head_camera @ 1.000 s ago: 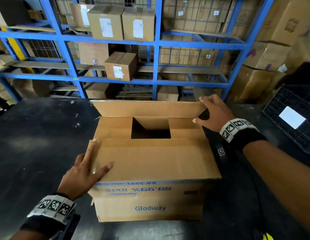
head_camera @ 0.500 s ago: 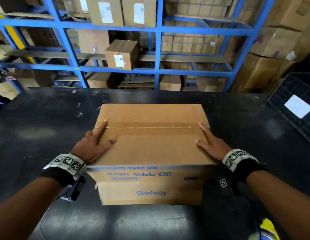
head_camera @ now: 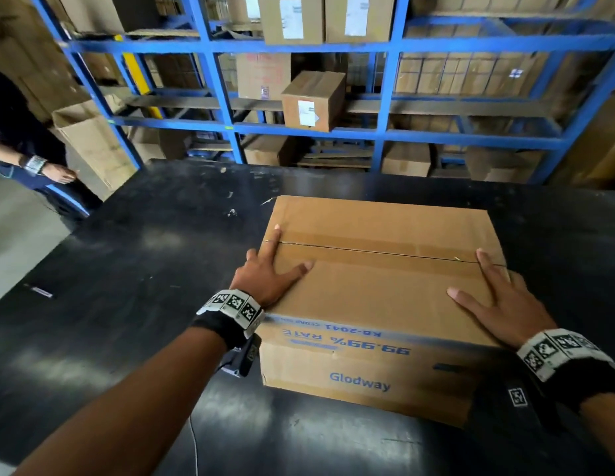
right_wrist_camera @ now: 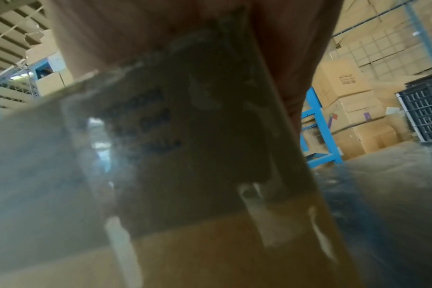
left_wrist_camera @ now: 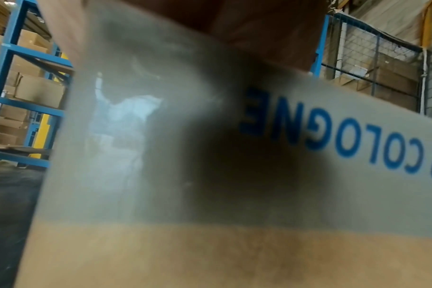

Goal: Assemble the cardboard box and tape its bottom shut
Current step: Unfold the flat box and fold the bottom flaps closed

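A brown cardboard box [head_camera: 378, 297] printed "Glodway" stands upside down on the black table [head_camera: 127, 304]. Its two long flaps are folded flat and meet at a seam [head_camera: 378, 250] across the top. My left hand [head_camera: 270, 269] lies flat on the near flap at the box's left edge, index finger reaching the seam. At the right edge my right hand [head_camera: 495, 300] presses flat with spread fingers. Both wrist views are blurred close-ups of the box wall [left_wrist_camera: 308, 136] [right_wrist_camera: 185, 155]. No tape roll is in view.
Blue shelving [head_camera: 385, 132] stacked with cardboard boxes runs behind the table. Another person's hand [head_camera: 58, 173] and an open carton [head_camera: 93, 142] are at the far left. A dark plastic crate [right_wrist_camera: 422, 109] stands to the right in the right wrist view.
The far flap came down and the box top closed. My right hand moved from the far flap to the near right edge. The view has since shifted left, leaving the box right of centre.
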`<state>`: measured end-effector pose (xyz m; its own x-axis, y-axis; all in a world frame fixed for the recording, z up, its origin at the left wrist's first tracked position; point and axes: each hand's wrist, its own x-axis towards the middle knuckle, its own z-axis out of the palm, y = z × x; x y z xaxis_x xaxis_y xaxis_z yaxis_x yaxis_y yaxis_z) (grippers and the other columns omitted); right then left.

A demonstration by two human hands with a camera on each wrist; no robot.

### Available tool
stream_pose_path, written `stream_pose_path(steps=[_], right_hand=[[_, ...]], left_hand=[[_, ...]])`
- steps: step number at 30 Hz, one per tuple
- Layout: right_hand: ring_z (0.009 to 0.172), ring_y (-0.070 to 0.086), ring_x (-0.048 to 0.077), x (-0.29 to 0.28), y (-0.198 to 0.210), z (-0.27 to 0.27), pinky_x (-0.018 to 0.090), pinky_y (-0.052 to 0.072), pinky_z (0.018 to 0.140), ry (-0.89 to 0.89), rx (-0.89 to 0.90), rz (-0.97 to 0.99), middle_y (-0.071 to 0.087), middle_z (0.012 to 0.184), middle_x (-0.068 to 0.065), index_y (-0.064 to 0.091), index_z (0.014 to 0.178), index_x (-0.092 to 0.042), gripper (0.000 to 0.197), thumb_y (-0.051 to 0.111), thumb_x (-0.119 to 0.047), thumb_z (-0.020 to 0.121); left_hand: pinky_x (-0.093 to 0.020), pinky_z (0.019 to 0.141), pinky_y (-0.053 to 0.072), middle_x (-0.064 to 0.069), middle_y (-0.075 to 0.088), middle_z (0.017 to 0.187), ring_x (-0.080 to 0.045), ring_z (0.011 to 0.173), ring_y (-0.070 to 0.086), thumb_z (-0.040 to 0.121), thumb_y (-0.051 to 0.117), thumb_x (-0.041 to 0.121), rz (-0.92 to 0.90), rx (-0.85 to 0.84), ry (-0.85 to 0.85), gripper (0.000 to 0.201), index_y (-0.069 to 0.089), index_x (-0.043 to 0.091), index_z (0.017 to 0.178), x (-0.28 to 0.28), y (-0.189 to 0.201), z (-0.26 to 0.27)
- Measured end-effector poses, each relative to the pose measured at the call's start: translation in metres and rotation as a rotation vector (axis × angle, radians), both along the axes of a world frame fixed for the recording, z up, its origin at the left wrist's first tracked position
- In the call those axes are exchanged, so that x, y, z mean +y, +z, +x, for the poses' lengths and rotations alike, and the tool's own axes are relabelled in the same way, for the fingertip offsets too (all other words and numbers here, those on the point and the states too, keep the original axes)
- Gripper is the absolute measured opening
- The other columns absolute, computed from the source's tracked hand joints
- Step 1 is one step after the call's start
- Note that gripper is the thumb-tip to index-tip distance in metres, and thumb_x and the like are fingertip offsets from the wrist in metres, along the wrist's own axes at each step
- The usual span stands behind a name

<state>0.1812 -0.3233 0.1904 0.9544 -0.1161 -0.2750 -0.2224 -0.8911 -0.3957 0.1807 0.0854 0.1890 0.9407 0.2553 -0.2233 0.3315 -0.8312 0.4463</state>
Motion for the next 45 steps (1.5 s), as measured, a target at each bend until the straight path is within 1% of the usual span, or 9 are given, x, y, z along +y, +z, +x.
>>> stream_pose_path(steps=[3, 7, 10, 15, 22, 26, 30, 34, 45], right_hand=[[0.138, 0.036, 0.048, 0.002, 0.001, 0.000, 0.061, 0.034, 0.110, 0.002, 0.014, -0.006, 0.006, 0.166, 0.006, -0.015, 0.143, -0.067, 0.109, 0.032, -0.102, 0.051], [0.135, 0.041, 0.045, -0.002, 0.006, -0.001, 0.058, 0.036, 0.108, 0.023, 0.051, -0.002, 0.028, 0.157, 0.017, -0.020, 0.139, -0.070, 0.112, 0.035, -0.106, 0.047], [0.134, 0.043, 0.043, -0.001, 0.008, -0.002, 0.055, 0.036, 0.110, 0.014, 0.025, 0.005, 0.039, 0.154, 0.015, -0.017, 0.140, -0.069, 0.113, 0.039, -0.105, 0.049], [0.138, 0.040, 0.041, 0.004, 0.009, 0.001, 0.054, 0.032, 0.114, -0.039, 0.003, 0.039, 0.038, 0.157, 0.011, -0.008, 0.147, -0.063, 0.122, 0.046, -0.104, 0.046], [0.144, 0.031, 0.042, -0.001, 0.029, -0.020, 0.053, 0.027, 0.115, -0.028, 0.034, -0.020, 0.028, 0.163, 0.007, -0.006, 0.153, -0.053, 0.114, 0.051, -0.093, 0.063], [0.140, 0.036, 0.042, 0.005, 0.017, -0.038, 0.053, 0.031, 0.113, -0.032, -0.033, -0.007, 0.035, 0.160, 0.010, -0.002, 0.154, -0.052, 0.113, 0.052, -0.093, 0.063], [0.132, 0.046, 0.043, 0.010, 0.005, -0.053, 0.054, 0.038, 0.110, -0.082, -0.164, 0.046, 0.044, 0.150, 0.015, -0.004, 0.150, -0.059, 0.115, 0.057, -0.093, 0.059], [0.123, 0.051, 0.046, 0.011, -0.002, -0.067, 0.054, 0.042, 0.104, -0.122, -0.239, 0.075, 0.047, 0.139, 0.019, -0.008, 0.147, -0.064, 0.116, 0.063, -0.087, 0.059], [0.124, 0.050, 0.046, 0.007, -0.028, -0.085, 0.056, 0.043, 0.103, -0.113, -0.065, 0.069, 0.043, 0.144, 0.017, -0.014, 0.143, -0.068, 0.115, 0.057, -0.092, 0.055]], left_hand=[[-0.053, 0.108, 0.045, -0.020, 0.043, 0.148, -0.052, 0.127, 0.056, 0.073, 0.045, 0.096, 0.028, -0.002, 0.000, 0.106, -0.006, 0.057, 0.158, -0.002, 0.001, 0.001], [-0.054, 0.108, 0.044, -0.023, 0.043, 0.150, -0.051, 0.128, 0.055, 0.073, 0.041, 0.097, 0.073, 0.016, 0.009, 0.110, -0.011, 0.051, 0.160, -0.002, 0.000, 0.002], [-0.054, 0.110, 0.043, -0.024, 0.042, 0.152, -0.051, 0.131, 0.054, 0.074, 0.039, 0.097, 0.097, 0.022, 0.010, 0.113, -0.012, 0.047, 0.161, -0.002, -0.001, 0.004], [-0.055, 0.111, 0.041, -0.025, 0.046, 0.150, -0.051, 0.132, 0.053, 0.069, 0.039, 0.100, 0.094, -0.004, 0.024, 0.116, -0.009, 0.048, 0.161, -0.002, 0.000, 0.008], [-0.058, 0.113, 0.042, -0.027, 0.053, 0.148, -0.049, 0.133, 0.053, 0.059, 0.028, 0.109, 0.090, -0.014, -0.030, 0.126, -0.003, 0.044, 0.162, 0.012, 0.011, -0.009], [-0.058, 0.110, 0.042, -0.032, 0.053, 0.145, -0.051, 0.130, 0.054, 0.067, 0.033, 0.103, 0.101, -0.061, -0.021, 0.117, 0.001, 0.043, 0.163, 0.008, 0.003, -0.029], [-0.056, 0.109, 0.042, -0.034, 0.052, 0.142, -0.055, 0.124, 0.056, 0.078, 0.047, 0.091, 0.082, -0.186, 0.039, 0.105, 0.000, 0.049, 0.162, -0.001, 0.000, -0.045], [-0.058, 0.106, 0.046, -0.027, 0.050, 0.141, -0.058, 0.115, 0.059, 0.080, 0.051, 0.087, 0.060, -0.241, 0.035, 0.104, -0.004, 0.052, 0.160, -0.007, 0.001, -0.058], [-0.057, 0.103, 0.046, -0.027, 0.050, 0.138, -0.055, 0.115, 0.060, 0.076, 0.044, 0.091, 0.085, -0.102, 0.023, 0.107, -0.007, 0.051, 0.160, -0.008, -0.026, -0.075]])
